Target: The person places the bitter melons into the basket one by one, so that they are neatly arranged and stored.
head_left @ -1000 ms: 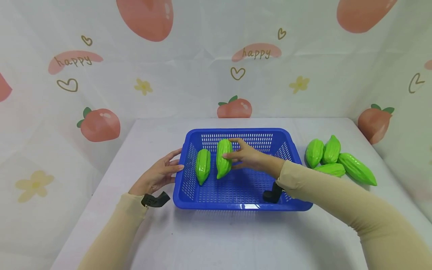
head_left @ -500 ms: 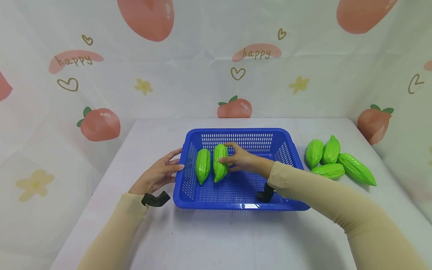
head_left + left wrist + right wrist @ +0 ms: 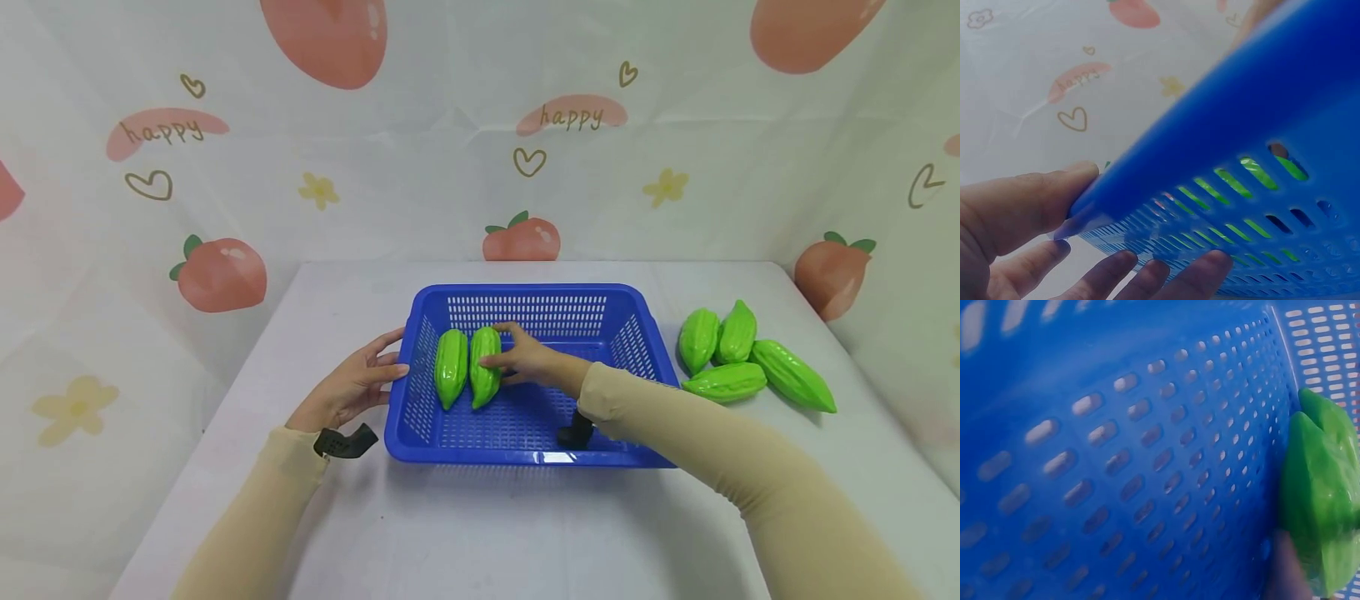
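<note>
A blue perforated basket (image 3: 636,342) stands on the white table. Two green ridged gourds lie side by side at its left end. My right hand (image 3: 525,360) reaches into the basket and grips the right one of the pair (image 3: 483,377), which rests on the basket floor against the left one (image 3: 451,377). My left hand (image 3: 358,385) holds the basket's left rim, thumb on the edge and fingers against the outer wall (image 3: 1222,206). The right wrist view shows the basket floor (image 3: 1116,456) and the held gourd (image 3: 1322,506) at the right edge.
Several more green gourds (image 3: 738,358) lie in a heap on the table right of the basket. A patterned cloth backdrop (image 3: 480,133) rises behind and beside the table. A black strap (image 3: 345,442) hangs at each wrist.
My right hand has carried its gourd leftward and down until it lies beside the first gourd on the basket floor. The left hand has stayed on the rim.
</note>
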### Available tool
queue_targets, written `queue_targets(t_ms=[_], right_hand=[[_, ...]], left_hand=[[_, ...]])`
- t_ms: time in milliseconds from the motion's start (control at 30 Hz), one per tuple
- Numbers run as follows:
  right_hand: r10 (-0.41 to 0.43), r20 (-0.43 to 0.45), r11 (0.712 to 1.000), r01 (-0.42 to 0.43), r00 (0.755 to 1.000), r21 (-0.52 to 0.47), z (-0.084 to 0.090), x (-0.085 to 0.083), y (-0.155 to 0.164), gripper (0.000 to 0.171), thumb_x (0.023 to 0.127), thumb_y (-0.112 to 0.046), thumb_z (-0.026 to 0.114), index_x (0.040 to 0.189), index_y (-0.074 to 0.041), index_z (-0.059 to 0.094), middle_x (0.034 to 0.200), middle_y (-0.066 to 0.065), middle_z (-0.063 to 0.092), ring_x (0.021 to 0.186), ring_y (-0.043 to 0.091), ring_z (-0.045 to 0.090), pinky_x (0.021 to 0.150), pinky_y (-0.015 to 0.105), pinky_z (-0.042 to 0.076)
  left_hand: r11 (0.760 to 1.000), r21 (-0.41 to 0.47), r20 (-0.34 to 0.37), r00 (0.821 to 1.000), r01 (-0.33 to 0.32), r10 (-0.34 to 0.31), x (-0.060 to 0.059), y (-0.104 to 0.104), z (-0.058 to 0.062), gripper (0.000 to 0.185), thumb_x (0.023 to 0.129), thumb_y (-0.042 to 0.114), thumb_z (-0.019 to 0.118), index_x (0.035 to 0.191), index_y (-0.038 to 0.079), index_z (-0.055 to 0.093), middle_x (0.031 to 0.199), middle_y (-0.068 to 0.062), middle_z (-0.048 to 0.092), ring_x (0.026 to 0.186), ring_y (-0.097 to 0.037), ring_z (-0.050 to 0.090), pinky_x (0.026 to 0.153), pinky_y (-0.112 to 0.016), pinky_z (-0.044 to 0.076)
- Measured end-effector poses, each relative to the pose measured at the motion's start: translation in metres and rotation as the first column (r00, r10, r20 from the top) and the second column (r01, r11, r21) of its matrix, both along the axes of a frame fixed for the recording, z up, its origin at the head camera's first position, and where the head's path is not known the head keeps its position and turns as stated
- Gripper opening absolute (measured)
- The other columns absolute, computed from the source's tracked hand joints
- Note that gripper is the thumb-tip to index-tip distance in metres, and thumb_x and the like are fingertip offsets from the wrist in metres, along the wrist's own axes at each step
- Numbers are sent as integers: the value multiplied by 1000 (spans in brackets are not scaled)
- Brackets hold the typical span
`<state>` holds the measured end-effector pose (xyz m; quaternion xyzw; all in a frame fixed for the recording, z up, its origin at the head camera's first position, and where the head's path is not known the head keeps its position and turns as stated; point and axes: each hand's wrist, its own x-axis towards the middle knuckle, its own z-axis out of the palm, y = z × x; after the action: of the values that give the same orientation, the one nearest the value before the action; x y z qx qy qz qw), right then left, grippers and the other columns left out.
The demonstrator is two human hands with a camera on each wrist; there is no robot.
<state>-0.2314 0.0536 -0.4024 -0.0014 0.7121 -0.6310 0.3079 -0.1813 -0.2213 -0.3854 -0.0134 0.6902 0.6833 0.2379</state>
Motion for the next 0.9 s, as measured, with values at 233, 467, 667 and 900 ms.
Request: queue_targets(t_ms=[233, 467, 667, 900], right_hand=[[0, -26, 997, 2, 1000, 76, 2, 1, -4, 70, 92, -9, 63, 149, -12, 22, 142, 26, 32, 118, 39, 49, 97, 54, 49], [-17, -9, 997, 18, 1000, 74, 0, -2, -6, 70, 92, -10, 64, 148, -11, 23, 124, 19, 38, 92, 22, 47, 94, 50, 52], [-22, -4, 997, 22, 1000, 74, 1, -1, -7, 71, 91, -11, 65, 148, -11, 22, 117, 17, 38, 86, 19, 46, 93, 49, 53], [-33, 9, 997, 32, 999, 77, 2, -2, -7, 73, 91, -11, 66, 149, -13, 21, 111, 14, 38, 82, 17, 45, 94, 50, 52]], left_hand=[[1000, 9, -2, 1000, 11, -11, 0, 0, 0, 80, 92, 13, 66, 155, 24, 18, 147, -21, 40, 96, -19, 69, 86, -40, 57], [1000, 13, -7, 1000, 9, -9, 1, 0, 0, 79, 92, 11, 64, 155, 23, 18, 146, -22, 41, 94, -18, 70, 84, -39, 58], [1000, 3, -8, 1000, -13, 13, 1, 1, 1, 80, 91, 12, 67, 155, 23, 20, 142, -21, 45, 94, -19, 70, 84, -39, 58], [1000, -4, -4, 1000, -16, 16, 1, 2, 1, 81, 91, 14, 67, 155, 24, 20, 141, -19, 47, 94, -19, 70, 84, -39, 57]])
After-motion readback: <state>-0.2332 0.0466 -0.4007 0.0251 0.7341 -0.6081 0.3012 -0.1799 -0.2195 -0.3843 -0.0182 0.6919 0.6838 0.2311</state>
